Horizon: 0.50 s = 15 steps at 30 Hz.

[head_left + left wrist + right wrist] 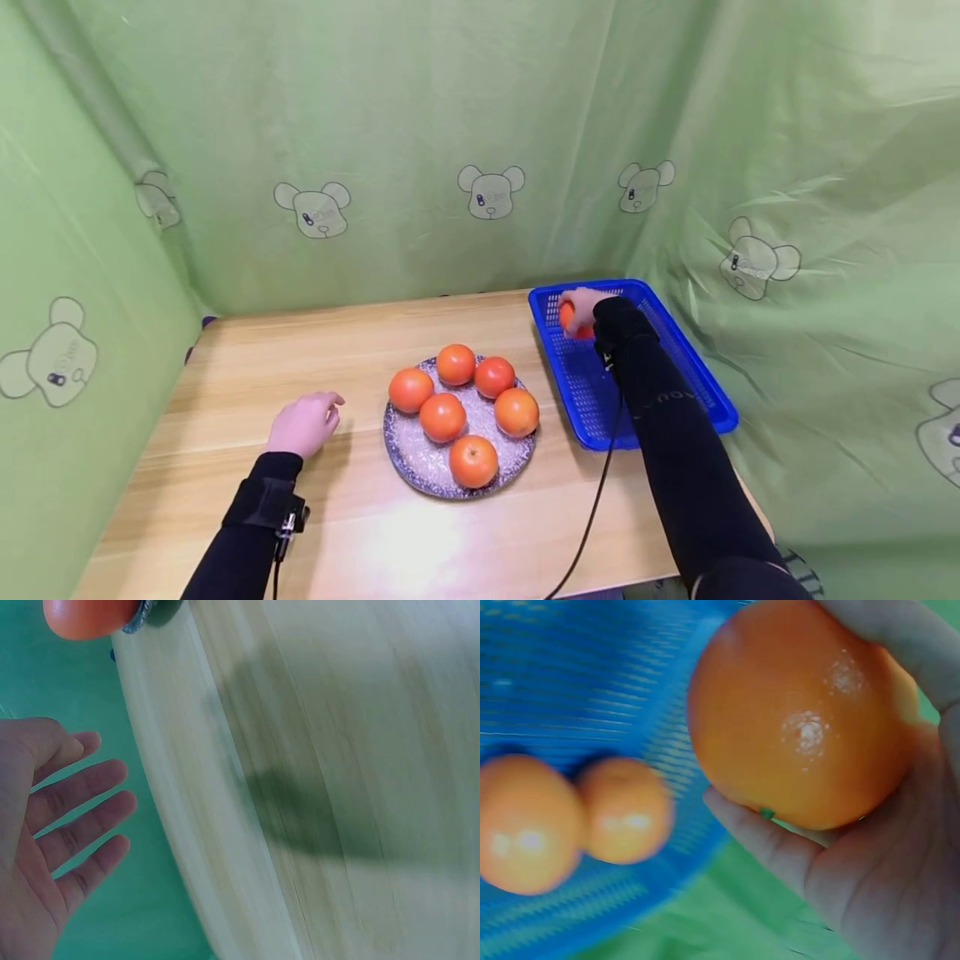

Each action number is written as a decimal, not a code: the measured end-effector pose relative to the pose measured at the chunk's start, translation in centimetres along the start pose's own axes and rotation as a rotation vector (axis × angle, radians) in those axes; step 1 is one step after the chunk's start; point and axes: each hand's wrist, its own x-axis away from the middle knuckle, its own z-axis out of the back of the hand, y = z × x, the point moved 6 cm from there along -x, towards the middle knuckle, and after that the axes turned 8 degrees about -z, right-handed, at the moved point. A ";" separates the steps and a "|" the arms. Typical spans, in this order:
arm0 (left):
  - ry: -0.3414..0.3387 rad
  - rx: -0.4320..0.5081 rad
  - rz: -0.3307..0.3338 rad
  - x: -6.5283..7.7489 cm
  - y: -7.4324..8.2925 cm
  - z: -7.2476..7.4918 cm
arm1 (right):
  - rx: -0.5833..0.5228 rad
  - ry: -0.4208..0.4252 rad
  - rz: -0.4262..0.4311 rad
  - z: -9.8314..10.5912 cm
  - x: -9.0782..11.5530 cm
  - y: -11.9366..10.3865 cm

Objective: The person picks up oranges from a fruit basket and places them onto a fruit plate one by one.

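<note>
My right hand (583, 307) grips an orange (799, 712) with a small green stem end, over the far part of the blue plastic basket (592, 421). In the right wrist view, a larger round orange-coloured fruit (526, 825) and a smaller one (626, 811) sit side by side in the basket, slightly blurred. Left of the basket, a speckled plate (431, 471) carries several red-orange round fruits (442, 417), among them an orange (516, 412). My left hand (303, 423) hovers above the table, left of the plate, fingers loosely extended and holding nothing.
A light wooden table (247, 375) bears the plate and basket. Green curtains (405, 125) with mouse-head prints hang behind and at both sides. A black cable (592, 517) trails from my right wrist past the basket's near edge.
</note>
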 end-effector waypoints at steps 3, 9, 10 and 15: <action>-0.003 0.005 -0.002 0.0 0.2 -0.1 | -0.005 0.052 0.026 0.9 0.7 -0.8; 0.005 0.010 -0.015 -0.1 0.5 0.0 | -0.016 0.251 0.107 4.1 5.1 -5.5; 0.003 0.010 -0.016 -0.1 0.5 0.0 | -0.021 0.290 0.130 4.4 5.9 -6.3; -0.014 0.022 -0.015 -0.1 0.7 0.1 | -0.051 0.496 0.276 4.1 10.2 -10.3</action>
